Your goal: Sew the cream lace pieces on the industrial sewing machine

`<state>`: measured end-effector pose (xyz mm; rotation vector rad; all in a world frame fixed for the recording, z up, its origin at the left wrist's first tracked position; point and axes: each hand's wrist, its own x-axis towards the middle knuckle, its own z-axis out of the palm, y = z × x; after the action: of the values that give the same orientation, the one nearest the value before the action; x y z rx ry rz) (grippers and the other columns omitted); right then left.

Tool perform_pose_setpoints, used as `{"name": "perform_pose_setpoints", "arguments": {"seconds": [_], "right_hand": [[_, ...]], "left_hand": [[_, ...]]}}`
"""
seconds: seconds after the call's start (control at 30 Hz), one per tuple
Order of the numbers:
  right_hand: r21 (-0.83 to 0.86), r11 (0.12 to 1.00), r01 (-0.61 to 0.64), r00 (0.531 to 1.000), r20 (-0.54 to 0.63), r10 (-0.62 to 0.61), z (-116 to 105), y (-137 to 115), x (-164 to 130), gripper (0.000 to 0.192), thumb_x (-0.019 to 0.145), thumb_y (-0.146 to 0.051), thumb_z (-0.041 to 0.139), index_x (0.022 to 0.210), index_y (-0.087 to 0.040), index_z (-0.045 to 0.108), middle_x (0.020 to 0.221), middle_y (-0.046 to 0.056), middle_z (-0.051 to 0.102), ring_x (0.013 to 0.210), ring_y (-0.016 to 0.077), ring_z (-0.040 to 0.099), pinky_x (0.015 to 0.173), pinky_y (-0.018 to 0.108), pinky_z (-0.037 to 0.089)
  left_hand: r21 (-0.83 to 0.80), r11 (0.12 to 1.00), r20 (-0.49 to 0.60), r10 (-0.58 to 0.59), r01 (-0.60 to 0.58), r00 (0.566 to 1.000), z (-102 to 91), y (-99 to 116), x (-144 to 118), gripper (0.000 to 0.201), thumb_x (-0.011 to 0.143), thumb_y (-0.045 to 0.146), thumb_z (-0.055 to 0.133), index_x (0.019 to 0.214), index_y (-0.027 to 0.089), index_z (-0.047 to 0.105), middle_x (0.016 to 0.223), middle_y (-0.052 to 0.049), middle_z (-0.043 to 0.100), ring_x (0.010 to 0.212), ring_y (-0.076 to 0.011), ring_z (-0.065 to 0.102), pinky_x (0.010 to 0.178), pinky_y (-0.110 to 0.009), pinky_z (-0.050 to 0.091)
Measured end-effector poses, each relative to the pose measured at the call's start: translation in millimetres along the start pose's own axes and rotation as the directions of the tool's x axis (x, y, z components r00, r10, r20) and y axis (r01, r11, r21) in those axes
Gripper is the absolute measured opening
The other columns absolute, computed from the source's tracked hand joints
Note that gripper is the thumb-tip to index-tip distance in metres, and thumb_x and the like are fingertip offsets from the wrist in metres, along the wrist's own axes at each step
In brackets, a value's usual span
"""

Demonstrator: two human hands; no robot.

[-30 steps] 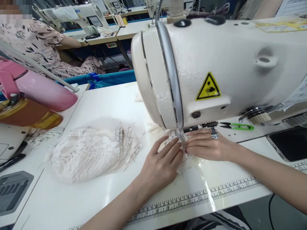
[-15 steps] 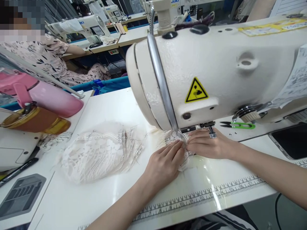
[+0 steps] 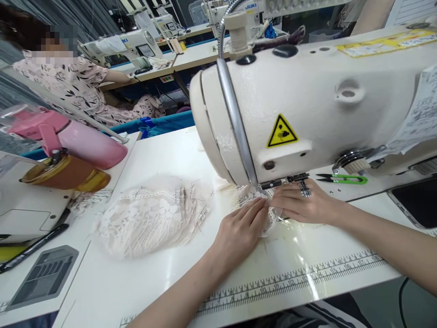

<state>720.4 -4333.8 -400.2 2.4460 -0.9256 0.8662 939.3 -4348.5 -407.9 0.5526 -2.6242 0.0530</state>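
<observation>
Both hands down flat at the needle of the cream-white industrial sewing machine (image 3: pixel 307 100). Left hand (image 3: pixel 241 230) laid palm-down on the small cream lace piece (image 3: pixel 269 218), fingers (image 3: pixel 254 212) stretched almost straight and close together, pressing rather than gripping. Right hand (image 3: pixel 302 205) set just beside it, likewise spread over the lace, fingertips meeting those of the left under the machine head; a silver ring on one finger; nothing pinched between thumb and fingers as far as could be seen. Lace piece lying on the glossy white counter (image 3: pixel 170 150), directly beneath the presser foot and partly hidden under both hands.

To the left of the hands, well apart from them, a rounded stack of cream lace pieces with loose thread ends (image 3: pixel 150 221). Along the near edge of the counter, a printed measuring scale (image 3: pixel 290 280). Behind the right hand, close to the machine base, a pair of green-handled thread snips (image 3: pixel 341 179). On the machine front, a yellow triangular warning sticker (image 3: pixel 282 132). At the far right edge, a dark flat screen (image 3: pixel 414 207), only partly in view.

On the left, lying on their sides on an adjoining surface, a pink bottle (image 3: pixel 85 141) and an amber-brown bottle (image 3: pixel 64 173), touching or nearly so. Farther back on the left, a seated person in a leaf-patterned top (image 3: pixel 71 86) at another sewing station.
</observation>
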Motion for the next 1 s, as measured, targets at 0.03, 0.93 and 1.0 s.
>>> {"name": "perform_pose_setpoints", "arguments": {"seconds": [0.03, 0.93, 1.0], "right_hand": [[-0.013, 1.000, -0.006, 1.000, 0.006, 0.006, 0.1, -0.2, -0.4, 0.021, 0.089, -0.008, 0.044, 0.085, -0.018, 0.062, 0.071, -0.006, 0.069, 0.063, 0.0076, 0.058, 0.056, 0.025, 0.037], [0.174, 0.982, -0.069, 0.989, 0.141, 0.044, 23.9, -14.6, -3.3, 0.023, 0.088, -0.005, 0.047, 0.090, -0.020, 0.066, 0.090, 0.000, 0.071, 0.089, 0.0136, 0.063, 0.082, 0.029, 0.050], [0.171, 0.982, -0.078, 0.987, 0.152, 0.052, 23.7, -14.6, -3.9, 0.024, 0.088, -0.005, 0.047, 0.092, -0.019, 0.065, 0.093, 0.001, 0.071, 0.091, 0.0139, 0.062, 0.083, 0.029, 0.050]], "left_hand": [[0.005, 1.000, 0.000, 0.000, 0.000, 1.000, -0.2, 0.0, 0.2, 0.030, 0.084, 0.006, 0.048, 0.114, 0.008, 0.055, 0.117, -0.014, 0.066, 0.108, -0.0216, 0.063, 0.083, -0.033, 0.059], [0.072, 0.986, 0.024, -0.151, 0.149, 0.988, -1.4, -12.0, -0.6, 0.036, 0.068, 0.002, 0.046, 0.100, 0.015, 0.052, 0.117, -0.013, 0.066, 0.106, -0.0224, 0.064, 0.084, -0.033, 0.058], [0.076, 0.985, 0.021, -0.155, 0.153, 0.988, -1.2, -12.6, -0.7, 0.037, 0.066, 0.001, 0.046, 0.099, 0.015, 0.052, 0.115, -0.013, 0.066, 0.106, -0.0226, 0.064, 0.083, -0.033, 0.058]]}}
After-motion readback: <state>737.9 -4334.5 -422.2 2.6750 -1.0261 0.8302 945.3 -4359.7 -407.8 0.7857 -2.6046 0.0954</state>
